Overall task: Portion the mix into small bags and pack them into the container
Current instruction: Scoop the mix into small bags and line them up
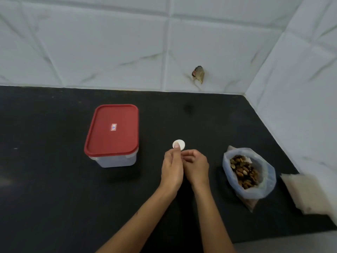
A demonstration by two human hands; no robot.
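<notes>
Both hands meet over the middle of the black table (54, 179): the left hand (172, 168) pinches a small white disc (179, 144) at its fingertips, and the right hand (196, 166) curls close against it, fingers bent, though whether it grips anything of its own I cannot tell. What the disc is stays unclear; it may be a roll of tape or ties for the bags. Portioning seems not yet begun. To the right of the hands, near them, stands the open plastic bag of nut mix (245, 170); to their left, a little farther off, sits the container (113, 136) with its red lid on. A whitish bundle (306, 192) lies beyond the mix, perhaps the small bags. Next, I judge, a small bag must be fetched and opened. Dark table lies open toward the person; walls close in beyond and to the right.
</notes>
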